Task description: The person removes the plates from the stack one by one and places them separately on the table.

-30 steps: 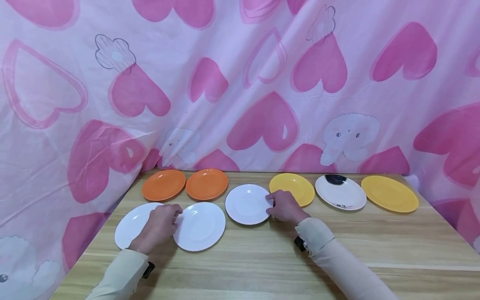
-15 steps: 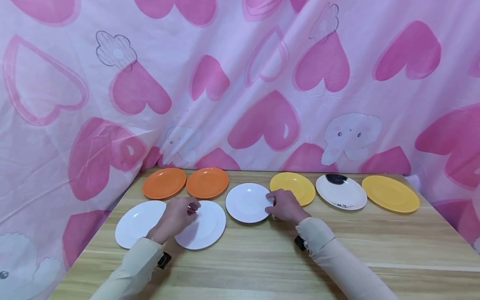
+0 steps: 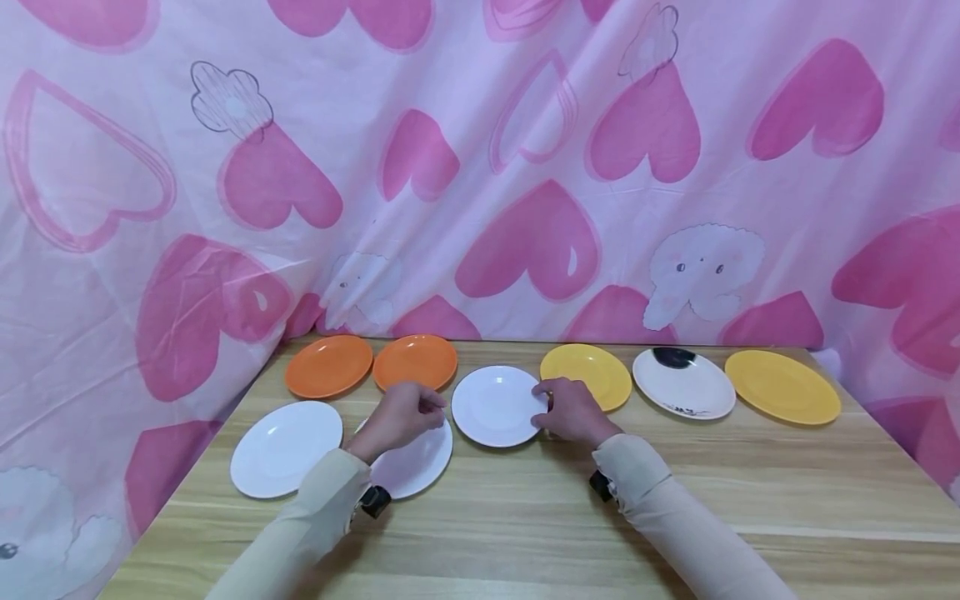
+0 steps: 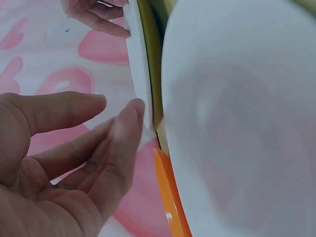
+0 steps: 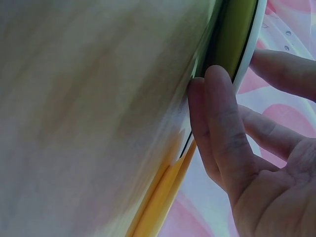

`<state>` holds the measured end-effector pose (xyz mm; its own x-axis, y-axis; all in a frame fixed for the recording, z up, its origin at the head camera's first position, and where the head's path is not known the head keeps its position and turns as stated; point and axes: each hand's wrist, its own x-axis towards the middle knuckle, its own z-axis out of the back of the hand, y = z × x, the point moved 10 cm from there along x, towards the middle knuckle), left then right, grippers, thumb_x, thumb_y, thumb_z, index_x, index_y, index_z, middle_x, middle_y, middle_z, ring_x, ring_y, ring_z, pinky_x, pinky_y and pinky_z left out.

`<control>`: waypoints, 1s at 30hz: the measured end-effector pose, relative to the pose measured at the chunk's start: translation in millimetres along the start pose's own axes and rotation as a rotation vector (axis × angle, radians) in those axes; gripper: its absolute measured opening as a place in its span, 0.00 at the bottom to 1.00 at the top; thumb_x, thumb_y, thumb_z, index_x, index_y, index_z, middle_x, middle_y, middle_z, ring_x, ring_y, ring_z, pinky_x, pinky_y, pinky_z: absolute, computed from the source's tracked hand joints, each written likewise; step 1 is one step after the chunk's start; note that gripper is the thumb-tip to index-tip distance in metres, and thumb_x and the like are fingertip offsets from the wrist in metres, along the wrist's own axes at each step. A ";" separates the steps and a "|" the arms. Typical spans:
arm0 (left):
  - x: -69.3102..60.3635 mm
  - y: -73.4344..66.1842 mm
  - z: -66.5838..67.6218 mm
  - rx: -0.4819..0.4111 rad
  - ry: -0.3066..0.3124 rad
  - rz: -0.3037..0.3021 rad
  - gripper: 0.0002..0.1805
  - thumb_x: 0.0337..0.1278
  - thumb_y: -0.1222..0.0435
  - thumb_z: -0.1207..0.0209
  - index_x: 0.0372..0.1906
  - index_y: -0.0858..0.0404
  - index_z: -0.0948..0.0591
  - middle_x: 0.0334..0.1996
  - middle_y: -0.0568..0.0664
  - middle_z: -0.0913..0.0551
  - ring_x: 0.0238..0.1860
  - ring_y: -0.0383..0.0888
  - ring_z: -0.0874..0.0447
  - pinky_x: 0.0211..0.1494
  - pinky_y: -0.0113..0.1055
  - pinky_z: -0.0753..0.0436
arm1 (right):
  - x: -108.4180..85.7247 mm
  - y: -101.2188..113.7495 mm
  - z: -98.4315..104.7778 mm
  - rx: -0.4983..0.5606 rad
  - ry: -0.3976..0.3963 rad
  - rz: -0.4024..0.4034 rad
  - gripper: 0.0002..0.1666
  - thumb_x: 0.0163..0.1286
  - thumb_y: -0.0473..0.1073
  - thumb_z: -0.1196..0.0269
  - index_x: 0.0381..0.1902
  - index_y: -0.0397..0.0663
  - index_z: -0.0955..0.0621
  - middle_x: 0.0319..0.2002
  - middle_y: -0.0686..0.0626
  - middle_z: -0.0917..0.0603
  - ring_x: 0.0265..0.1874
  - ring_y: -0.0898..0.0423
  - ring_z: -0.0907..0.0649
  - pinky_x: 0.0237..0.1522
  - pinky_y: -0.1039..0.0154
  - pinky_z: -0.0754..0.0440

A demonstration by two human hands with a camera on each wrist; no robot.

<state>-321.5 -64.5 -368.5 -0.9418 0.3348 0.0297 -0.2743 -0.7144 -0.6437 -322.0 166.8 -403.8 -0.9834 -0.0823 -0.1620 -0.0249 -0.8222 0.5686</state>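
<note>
My right hand (image 3: 576, 410) pinches the right rim of a round white plate (image 3: 495, 406) in the middle of the wooden table. In the right wrist view its thumb is on one side of the white rim (image 5: 251, 42) and its fingers (image 5: 224, 113) are on the other. My left hand (image 3: 401, 417) hovers over a second white plate (image 3: 420, 467), its fingertips near the left side of the pinched plate. Seen from the left wrist, its thumb and fingers (image 4: 123, 133) are apart with nothing between them. A third white plate (image 3: 281, 450) lies at the left.
Two orange plates (image 3: 328, 367) lie at the back left. On the right stand a yellow plate (image 3: 592, 367), a white plate with a black patch (image 3: 684, 392) and a larger yellow plate (image 3: 782, 387). A pink heart-patterned curtain (image 3: 525, 233) hangs behind the wooden table (image 3: 525, 533).
My left hand has moved right, from between the two left white plates to beside the middle one. The right hand and the plates have stayed in place.
</note>
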 end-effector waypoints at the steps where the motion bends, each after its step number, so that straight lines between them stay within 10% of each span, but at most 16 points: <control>1: 2.0 -2.6 -1.9 0.020 0.000 -0.011 0.06 0.54 0.72 0.35 0.37 0.67 0.11 0.29 0.50 0.12 0.31 0.38 0.20 0.36 0.29 0.18 | -0.1 -0.3 -0.3 0.001 0.003 0.000 0.31 0.60 0.43 0.26 0.61 0.43 0.19 0.33 0.47 0.18 0.33 0.53 0.22 0.33 0.66 0.24; 16: 16.6 -8.8 -23.1 0.119 0.061 0.082 0.09 0.60 0.68 0.37 0.25 0.65 0.15 0.19 0.46 0.21 0.24 0.41 0.29 0.24 0.27 0.34 | -0.9 -2.1 0.6 0.027 0.017 -0.012 0.31 0.60 0.42 0.27 0.62 0.43 0.20 0.33 0.46 0.18 0.33 0.52 0.22 0.31 0.66 0.24; 30: 24.2 -3.4 -23.5 0.187 0.053 0.087 0.08 0.55 0.72 0.38 0.39 0.65 0.12 0.30 0.50 0.12 0.32 0.41 0.20 0.32 0.28 0.21 | -3.8 -8.1 -1.6 0.094 0.052 -0.028 0.31 0.62 0.36 0.29 0.64 0.41 0.22 0.33 0.44 0.19 0.27 0.56 0.19 0.29 0.69 0.20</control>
<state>-338.8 -39.6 -383.6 -0.9534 0.2950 -0.0637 -0.2279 -0.8421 -0.4887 -317.8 172.9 -409.1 -0.9715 -0.0911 -0.2187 -0.0712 -0.7682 0.6362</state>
